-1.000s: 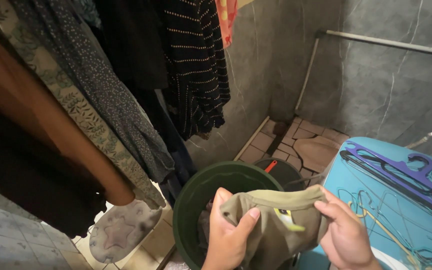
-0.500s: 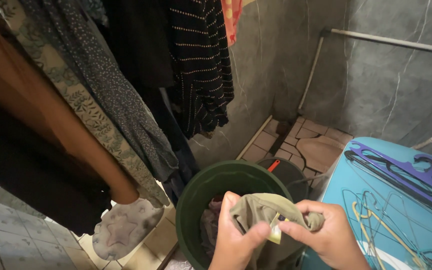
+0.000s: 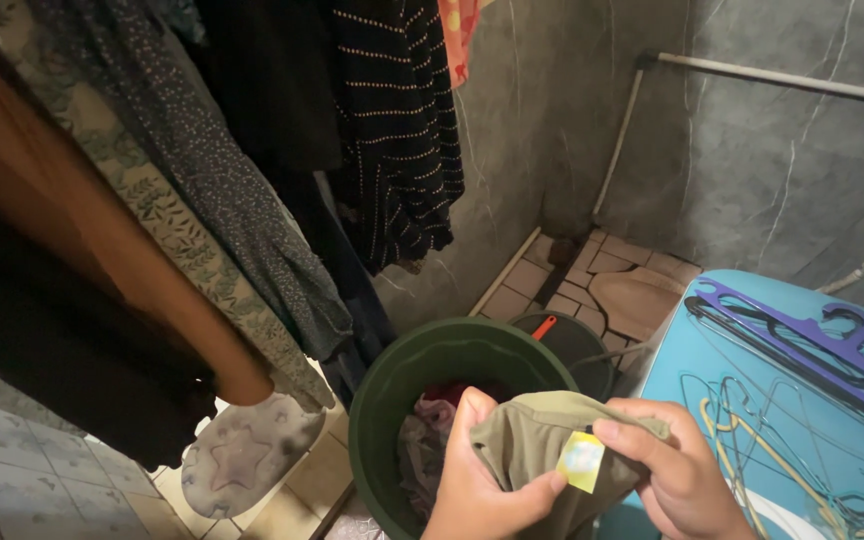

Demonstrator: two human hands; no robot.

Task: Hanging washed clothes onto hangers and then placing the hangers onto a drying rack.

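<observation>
While the olive garment [image 3: 537,440] is held over the dark green bucket [image 3: 392,385], its neck edge has been bunched vs. 1 s ago, when it was stretched wide; the yellow label [image 3: 580,462] is now turned out. Left hand [image 3: 482,480] fingers are wrapped round the cloth; right hand [image 3: 677,475] thumb & forefinger are pinched by the label. Soft matte knit. Thin wire hangers [image 3: 782,410] at 3 o'clock, on a glossy blue lid.
</observation>
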